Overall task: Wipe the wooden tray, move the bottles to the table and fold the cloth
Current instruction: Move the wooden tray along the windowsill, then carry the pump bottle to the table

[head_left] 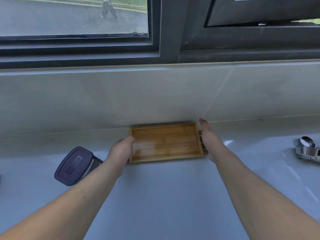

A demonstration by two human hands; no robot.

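You are holding the wooden tray between both hands, its long axis running left to right against the wall; your left hand is gripping the left end, your right hand lying open against the right end

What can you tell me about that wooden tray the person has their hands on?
The wooden tray is a shallow rectangle of light, bamboo-like wood with a low raised rim and visible plank seams. It is empty, and part of its floor shows a glossy sheen. It lies flat on the pale counter, its far edge against the wall. The left hand grips its left end, thumb over the rim; the right hand lies open along its right end.
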